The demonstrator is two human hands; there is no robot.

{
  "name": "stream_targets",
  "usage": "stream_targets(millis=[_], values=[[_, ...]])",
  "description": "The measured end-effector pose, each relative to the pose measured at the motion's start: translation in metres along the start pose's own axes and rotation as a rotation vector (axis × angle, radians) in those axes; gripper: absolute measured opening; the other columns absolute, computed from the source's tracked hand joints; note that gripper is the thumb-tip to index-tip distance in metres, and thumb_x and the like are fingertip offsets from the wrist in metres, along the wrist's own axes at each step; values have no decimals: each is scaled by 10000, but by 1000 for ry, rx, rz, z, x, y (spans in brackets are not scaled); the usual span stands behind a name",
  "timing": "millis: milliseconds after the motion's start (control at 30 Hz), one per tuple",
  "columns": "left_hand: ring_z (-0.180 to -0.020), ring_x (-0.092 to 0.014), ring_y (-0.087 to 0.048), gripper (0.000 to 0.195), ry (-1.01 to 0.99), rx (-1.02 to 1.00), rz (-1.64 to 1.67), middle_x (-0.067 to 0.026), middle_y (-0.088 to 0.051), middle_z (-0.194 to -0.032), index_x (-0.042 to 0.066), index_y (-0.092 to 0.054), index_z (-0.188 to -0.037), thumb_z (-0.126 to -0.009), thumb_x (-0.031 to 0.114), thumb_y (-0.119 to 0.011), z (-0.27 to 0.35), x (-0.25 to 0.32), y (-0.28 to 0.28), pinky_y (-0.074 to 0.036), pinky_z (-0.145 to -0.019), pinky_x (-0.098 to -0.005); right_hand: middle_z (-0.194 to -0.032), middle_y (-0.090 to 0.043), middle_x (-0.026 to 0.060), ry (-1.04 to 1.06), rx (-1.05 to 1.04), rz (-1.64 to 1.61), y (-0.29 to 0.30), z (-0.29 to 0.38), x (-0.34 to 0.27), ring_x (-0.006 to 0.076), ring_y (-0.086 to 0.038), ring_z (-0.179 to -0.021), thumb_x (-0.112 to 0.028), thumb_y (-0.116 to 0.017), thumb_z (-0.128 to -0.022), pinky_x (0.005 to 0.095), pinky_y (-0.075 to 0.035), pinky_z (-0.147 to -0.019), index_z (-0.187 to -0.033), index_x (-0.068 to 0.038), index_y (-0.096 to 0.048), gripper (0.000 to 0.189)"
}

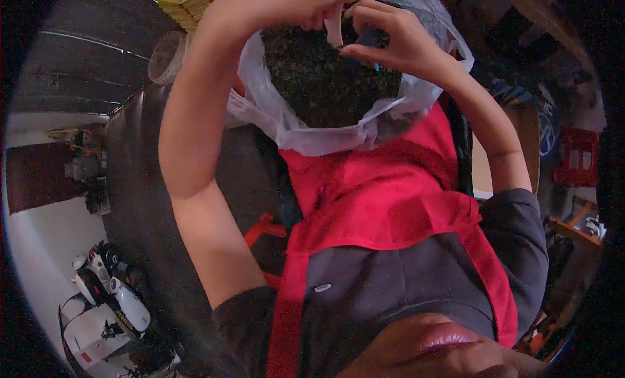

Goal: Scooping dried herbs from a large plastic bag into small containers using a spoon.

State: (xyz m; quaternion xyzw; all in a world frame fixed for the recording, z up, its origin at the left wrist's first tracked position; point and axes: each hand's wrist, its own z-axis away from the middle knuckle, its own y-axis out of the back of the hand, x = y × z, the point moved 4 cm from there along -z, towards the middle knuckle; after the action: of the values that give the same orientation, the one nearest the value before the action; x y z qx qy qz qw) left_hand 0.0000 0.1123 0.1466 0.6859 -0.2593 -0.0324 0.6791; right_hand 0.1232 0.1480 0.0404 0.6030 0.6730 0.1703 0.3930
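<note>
At the top of the view, my left hand (324, 4) pinches a pale, thin strip (334, 27), which hangs down from its fingers. Just right of the strip is my right hand (390, 31), thumb and fingers curved apart. Its thumb tip meets the strip's lower end; whether it grips the strip is unclear. Both hands are above an open translucent plastic bag (322, 139), its rim folded outward. Dark, loose, shredded material (312, 85) fills the bag. Something blue (373, 39) shows in the bag behind my right fingers, partly hidden.
A red apron (361, 183) covers my lap under the bag. Yellow stacked packets (188, 7) sit at the upper left, above a dark padded surface (141, 183). A cardboard box (481, 158) stands by my right arm. A white motorbike (129, 305) and a red crate (578, 156) are farther off.
</note>
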Motion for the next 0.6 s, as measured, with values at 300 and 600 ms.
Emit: stream_targets(millis=[300,600], values=[[-550,-132,-549,306,273,244,197,-66,-576,-660,-20,-567,-796,-922,258,-576,21,-6,19,-432,-504,-284,-921,-578,118,-235,-126,-395,20,1,12,260,-595,-816,-154,-736,-781,345,-456,-647,-825,-34,-481,285],[-647,-327,-652,242,337,263,-58,-175,-650,-712,-4,-590,-886,-847,230,-640,52,-66,-93,-499,-578,-402,-994,-558,139,-24,52,-324,34,6,29,265,-567,-1021,-105,-732,-785,345,-468,-761,-863,-34,-509,248]])
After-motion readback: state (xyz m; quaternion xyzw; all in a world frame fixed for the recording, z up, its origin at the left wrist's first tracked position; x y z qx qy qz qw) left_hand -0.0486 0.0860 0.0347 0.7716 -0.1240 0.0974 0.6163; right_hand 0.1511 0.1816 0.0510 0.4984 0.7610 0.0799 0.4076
